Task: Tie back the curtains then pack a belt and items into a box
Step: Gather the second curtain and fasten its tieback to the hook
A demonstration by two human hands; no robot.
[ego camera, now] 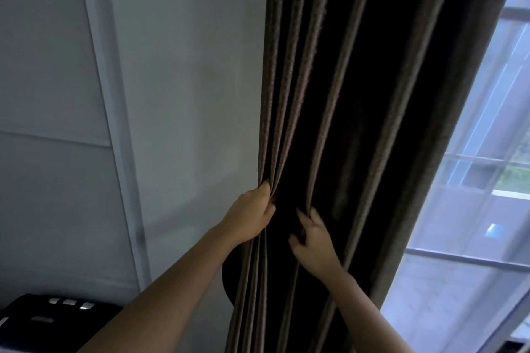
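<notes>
A dark brown pleated curtain (pixel 344 80) hangs in front of me, gathered into vertical folds. My left hand (pixel 252 212) pinches several folds at the curtain's left edge, fingers closed on the fabric. A little lower and to the right, my right hand (pixel 314 238) curls its fingers into the folds, gripping the cloth. No tie-back, belt or box is in view.
A pale wall with a white panel frame (pixel 114 129) fills the left. A window with a sheer white curtain (pixel 470 209) is at the right. A black device with silver buttons (pixel 48 315) sits at the lower left corner.
</notes>
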